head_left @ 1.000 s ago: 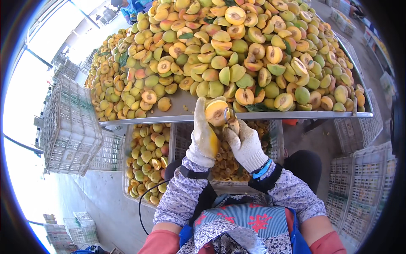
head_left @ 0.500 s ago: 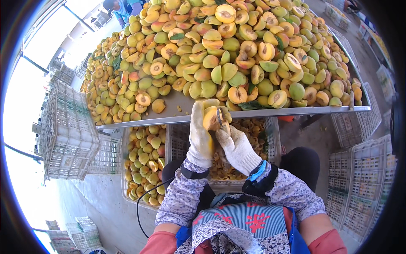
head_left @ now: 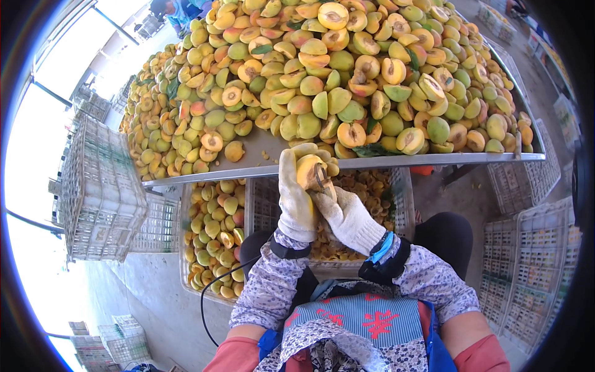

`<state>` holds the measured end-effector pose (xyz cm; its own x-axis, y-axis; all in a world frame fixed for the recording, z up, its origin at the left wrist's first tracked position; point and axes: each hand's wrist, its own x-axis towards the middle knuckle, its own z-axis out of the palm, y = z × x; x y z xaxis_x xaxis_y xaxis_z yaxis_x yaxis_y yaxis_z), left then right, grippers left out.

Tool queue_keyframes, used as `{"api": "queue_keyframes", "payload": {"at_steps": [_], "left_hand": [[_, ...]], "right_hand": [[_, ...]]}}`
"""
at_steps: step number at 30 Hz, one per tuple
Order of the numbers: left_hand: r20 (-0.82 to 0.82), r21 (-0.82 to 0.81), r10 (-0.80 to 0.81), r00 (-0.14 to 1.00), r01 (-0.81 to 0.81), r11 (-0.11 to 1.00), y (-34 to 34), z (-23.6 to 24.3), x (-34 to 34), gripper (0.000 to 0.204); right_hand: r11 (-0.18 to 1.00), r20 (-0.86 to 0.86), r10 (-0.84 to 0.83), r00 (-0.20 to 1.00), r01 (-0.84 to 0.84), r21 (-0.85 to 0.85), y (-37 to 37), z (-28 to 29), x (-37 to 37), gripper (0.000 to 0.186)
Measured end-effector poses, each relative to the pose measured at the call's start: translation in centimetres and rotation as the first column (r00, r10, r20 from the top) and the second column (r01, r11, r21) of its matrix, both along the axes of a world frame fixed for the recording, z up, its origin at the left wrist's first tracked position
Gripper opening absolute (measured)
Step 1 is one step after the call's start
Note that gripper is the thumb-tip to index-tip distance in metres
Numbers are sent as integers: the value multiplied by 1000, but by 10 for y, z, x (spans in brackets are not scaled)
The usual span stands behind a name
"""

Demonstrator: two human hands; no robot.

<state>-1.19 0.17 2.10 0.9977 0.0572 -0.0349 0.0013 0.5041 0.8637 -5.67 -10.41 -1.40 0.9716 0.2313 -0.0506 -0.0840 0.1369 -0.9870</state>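
Note:
My left hand (head_left: 292,208), in a white glove stained yellow, is closed round a peach half (head_left: 306,172) with its cut face turned up and to the right. My right hand (head_left: 348,217), gloved too, grips a small pitting knife (head_left: 321,176). Its dark curved metal blade is at the flesh of the peach half. Part of the handle is hidden by my fingers. Both hands are just in front of the metal table edge (head_left: 260,170), above a crate of peach scraps (head_left: 365,186).
A large heap of halved peaches (head_left: 297,80) covers the metal table. Below it on the left stands a crate of peach halves (head_left: 214,242). Stacked white plastic crates stand left (head_left: 102,192) and right (head_left: 527,260). A black cord (head_left: 207,310) hangs beside my left arm.
The knife blade has turned and sits in the middle of the peach half, whose cut face shows more now. My hands have stayed in almost the same place.

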Motion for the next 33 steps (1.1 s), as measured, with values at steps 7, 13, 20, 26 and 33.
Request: {"api": "queue_keyframes", "payload": {"at_steps": [7, 13, 20, 26, 33], "left_hand": [[-4, 60, 16, 1000, -16, 998, -2, -2, 0, 44], [-49, 294, -127, 991, 136, 946, 10, 2, 3, 46], [111, 288, -11, 994, -22, 957, -3, 1, 3, 41], [-89, 243, -253, 963, 267, 932, 8, 7, 11, 49], [-192, 371, -377, 906, 423, 827, 8, 7, 14, 54]], "right_hand": [[979, 115, 13, 993, 11, -202, -4, -5, 3, 38], [972, 118, 36, 992, -7, -234, -4, -19, -2, 44], [903, -451, 411, 793, -286, 320, -26, 32, -2, 57], [889, -497, 448, 743, -311, 337, -29, 37, -8, 56], [900, -584, 437, 684, -323, 295, -42, 44, -14, 50]]}}
